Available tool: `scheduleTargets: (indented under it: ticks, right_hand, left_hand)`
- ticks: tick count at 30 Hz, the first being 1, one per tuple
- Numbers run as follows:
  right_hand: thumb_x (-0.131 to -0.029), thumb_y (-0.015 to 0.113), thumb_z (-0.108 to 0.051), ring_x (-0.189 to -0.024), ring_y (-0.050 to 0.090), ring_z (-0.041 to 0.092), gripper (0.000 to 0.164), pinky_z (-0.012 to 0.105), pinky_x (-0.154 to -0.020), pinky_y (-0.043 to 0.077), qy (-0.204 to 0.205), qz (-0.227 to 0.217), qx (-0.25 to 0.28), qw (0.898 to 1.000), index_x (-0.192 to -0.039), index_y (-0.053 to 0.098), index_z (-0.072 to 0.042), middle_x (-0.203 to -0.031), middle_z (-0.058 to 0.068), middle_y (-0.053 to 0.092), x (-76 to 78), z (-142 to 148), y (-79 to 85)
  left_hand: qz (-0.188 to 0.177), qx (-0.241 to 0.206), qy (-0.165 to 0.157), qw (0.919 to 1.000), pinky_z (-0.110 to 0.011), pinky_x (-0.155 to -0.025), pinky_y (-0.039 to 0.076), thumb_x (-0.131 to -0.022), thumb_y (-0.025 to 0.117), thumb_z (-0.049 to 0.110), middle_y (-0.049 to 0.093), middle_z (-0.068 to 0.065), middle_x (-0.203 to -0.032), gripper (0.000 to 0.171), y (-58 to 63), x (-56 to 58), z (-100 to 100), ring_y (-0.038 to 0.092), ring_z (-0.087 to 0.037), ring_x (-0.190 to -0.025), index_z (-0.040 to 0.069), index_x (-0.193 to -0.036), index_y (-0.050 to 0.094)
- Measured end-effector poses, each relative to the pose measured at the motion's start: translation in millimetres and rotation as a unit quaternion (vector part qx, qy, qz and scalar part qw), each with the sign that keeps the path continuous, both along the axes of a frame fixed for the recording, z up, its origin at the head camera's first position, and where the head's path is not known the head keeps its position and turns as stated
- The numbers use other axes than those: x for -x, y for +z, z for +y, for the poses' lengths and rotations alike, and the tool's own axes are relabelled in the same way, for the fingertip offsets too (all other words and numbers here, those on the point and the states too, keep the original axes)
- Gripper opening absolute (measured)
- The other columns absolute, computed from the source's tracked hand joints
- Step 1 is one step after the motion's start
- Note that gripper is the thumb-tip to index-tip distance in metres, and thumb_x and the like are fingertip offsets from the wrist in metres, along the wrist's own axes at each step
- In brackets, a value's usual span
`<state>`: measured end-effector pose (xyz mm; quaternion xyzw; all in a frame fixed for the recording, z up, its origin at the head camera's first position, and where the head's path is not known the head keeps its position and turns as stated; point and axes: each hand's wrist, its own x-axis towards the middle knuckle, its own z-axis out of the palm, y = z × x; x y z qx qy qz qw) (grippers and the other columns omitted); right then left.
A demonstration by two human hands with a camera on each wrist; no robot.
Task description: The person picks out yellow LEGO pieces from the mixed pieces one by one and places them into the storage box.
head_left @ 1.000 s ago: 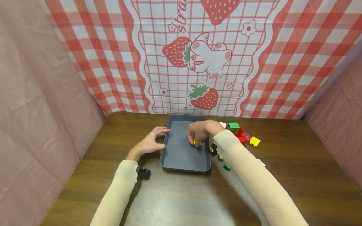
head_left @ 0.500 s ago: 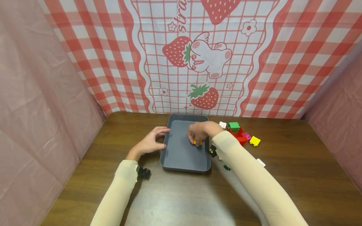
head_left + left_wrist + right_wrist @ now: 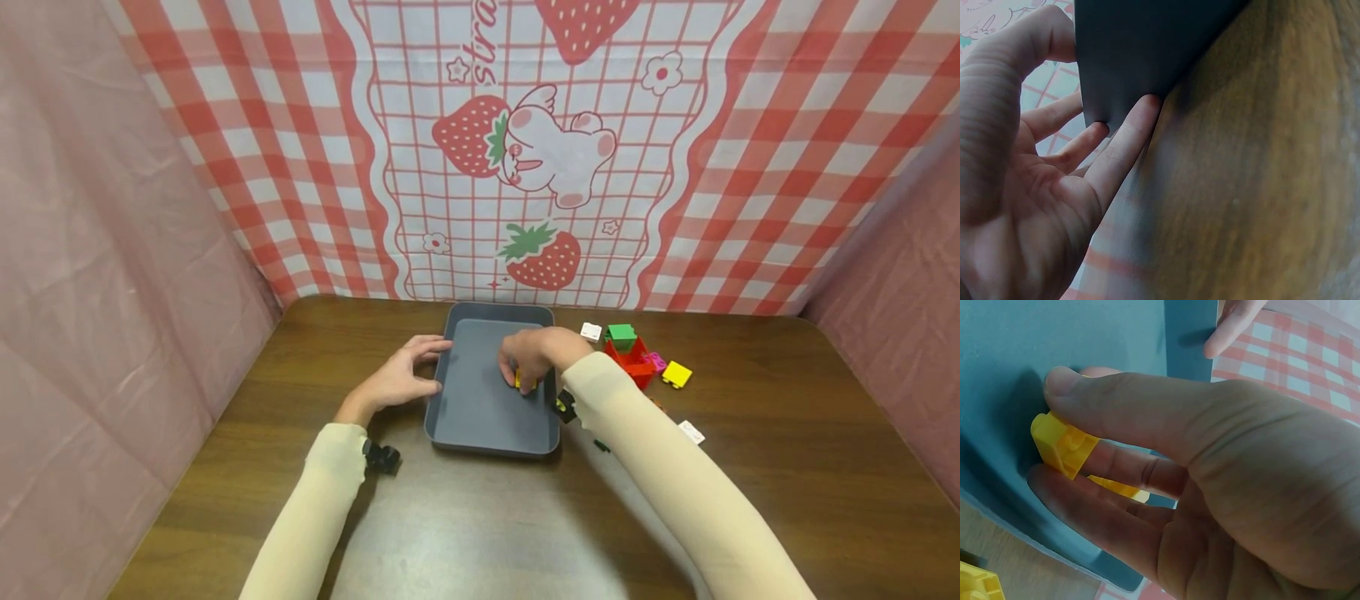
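Note:
A grey rectangular tray (image 3: 480,421) lies on the wooden table. Beside its left wall is my left hand (image 3: 395,379), fingers fairly straight. In the left wrist view, fingertips (image 3: 1147,106) touch the tray's outer wall (image 3: 1129,44). Over the tray's right half, my right hand (image 3: 528,354) pinches a yellow toy brick (image 3: 1063,447) between thumb and fingers, low over the tray floor. More yellow plastic (image 3: 1119,487) shows between those fingers, partly hidden by them. The head view shows only a small part of the yellow brick below the hand.
Right of the tray lie a red open toy piece (image 3: 632,367), a green brick (image 3: 621,336), a pink piece (image 3: 656,362), a yellow brick (image 3: 677,374) and white bricks (image 3: 591,332). The right forearm hides part of that area. A checkered curtain (image 3: 322,167) hangs behind the table.
My right hand has shifted slightly toward the tray's near side with the yellow brick, and more of the red piece shows past the sleeve. My left hand stays in place.

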<state>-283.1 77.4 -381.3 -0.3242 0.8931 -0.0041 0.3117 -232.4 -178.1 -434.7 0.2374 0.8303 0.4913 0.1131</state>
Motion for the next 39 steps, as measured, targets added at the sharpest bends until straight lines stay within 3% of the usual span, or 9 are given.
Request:
scheduleTargets:
  ticks: [9, 26, 39]
  right_hand:
    - [-0.082, 0.08, -0.007, -0.07, 0.056, 0.013, 0.014, 0.027, -0.06, 0.045, -0.01, 0.001, -0.001, 1.0, -0.092, 0.069, -0.008, -0.085, 0.0, 0.061, -0.1, 0, -1.4]
    - [-0.081, 0.079, -0.007, -0.067, 0.053, 0.011, 0.014, 0.026, -0.058, 0.044, -0.002, 0.014, -0.002, 1.0, -0.089, 0.068, -0.01, -0.08, -0.002, 0.056, -1.2, 0, -8.5]
    - [-0.081, 0.08, -0.011, -0.076, 0.053, 0.015, 0.014, 0.028, -0.063, 0.045, 0.011, 0.033, -0.009, 0.999, -0.088, 0.068, -0.011, -0.085, -0.002, 0.056, -3.6, -1, -10.5]
  left_hand:
    - [0.004, -0.003, -0.002, 1.0, -0.056, -0.095, 0.055, -0.083, 0.066, -0.006, 0.027, -0.028, -0.157, 0.068, 0.6, 0.7, 0, 0.04, -0.048, -0.139, -0.004, -0.147, 0.044]
    - [0.001, 0.001, -0.002, 1.0, -0.052, -0.094, 0.055, -0.082, 0.066, -0.005, 0.028, -0.027, -0.157, 0.069, 0.0, 0.4, 0, 0.039, -0.047, -0.139, -0.003, -0.148, 0.044]
    - [0.002, 0.001, -0.001, 1.0, -0.051, -0.094, 0.054, -0.083, 0.066, -0.005, 0.029, -0.026, -0.157, 0.068, 1.7, -2.1, 0, 0.04, -0.047, -0.139, -0.003, -0.147, 0.045]
